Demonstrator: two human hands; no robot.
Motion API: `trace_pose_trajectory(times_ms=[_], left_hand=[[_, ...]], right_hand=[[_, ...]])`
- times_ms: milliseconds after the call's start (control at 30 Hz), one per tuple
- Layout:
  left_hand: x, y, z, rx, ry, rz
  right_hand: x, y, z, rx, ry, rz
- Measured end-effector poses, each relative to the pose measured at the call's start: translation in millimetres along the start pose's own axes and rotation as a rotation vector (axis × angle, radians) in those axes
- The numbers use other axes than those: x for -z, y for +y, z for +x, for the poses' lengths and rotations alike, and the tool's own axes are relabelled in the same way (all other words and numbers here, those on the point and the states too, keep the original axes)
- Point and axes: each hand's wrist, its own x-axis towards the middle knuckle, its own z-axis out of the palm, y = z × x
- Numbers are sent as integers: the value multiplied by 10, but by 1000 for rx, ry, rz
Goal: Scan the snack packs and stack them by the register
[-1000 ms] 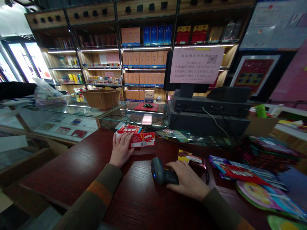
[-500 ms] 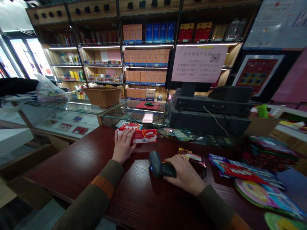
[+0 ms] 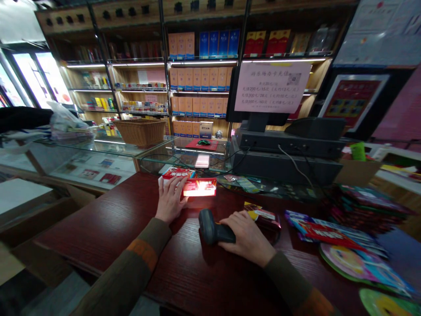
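Note:
My right hand (image 3: 248, 237) is wrapped round the handle of a black barcode scanner (image 3: 208, 227), its head facing the back of the table. A bright glow lies on the long side of a red snack box (image 3: 207, 187), washing out the printing there. My left hand (image 3: 171, 199) grips the left part of that box, fingers over its top edge and thumb at the near side. Behind the fingers lies another red and white snack packet (image 3: 179, 172). A packet with yellow and dark red printing (image 3: 259, 213) lies just beyond my right hand.
On the right of the brown table (image 3: 108, 224) are colourful snack packs (image 3: 332, 235), round cartoon packages (image 3: 348, 263) and a dark stack of packets (image 3: 371, 206). A monitor with a pink notice (image 3: 271, 87) stands behind. A wicker basket (image 3: 140, 131) sits on the glass counter.
The scanner's light has come on and now falls on the box, hiding its barcode in glare. My right hand and the scanner have shifted slightly left. My left hand stays on the box.

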Motion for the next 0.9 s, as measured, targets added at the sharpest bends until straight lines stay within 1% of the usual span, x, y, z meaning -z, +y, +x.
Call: trace_pose_trajectory(times_ms=[233, 500, 633, 900], left_hand=[[-10, -16, -2, 3, -2, 15], [-6, -35, -12, 7, -1, 8], [-6, -47, -14, 14, 13, 16], [2, -55, -15, 17, 14, 19]], right_hand=[[-1, 3, -5, 2, 18, -4], [-13, 89, -37, -22, -27, 6], [-5, 139, -70, -35, -73, 24], [2, 158, -109, -65, -122, 36]])
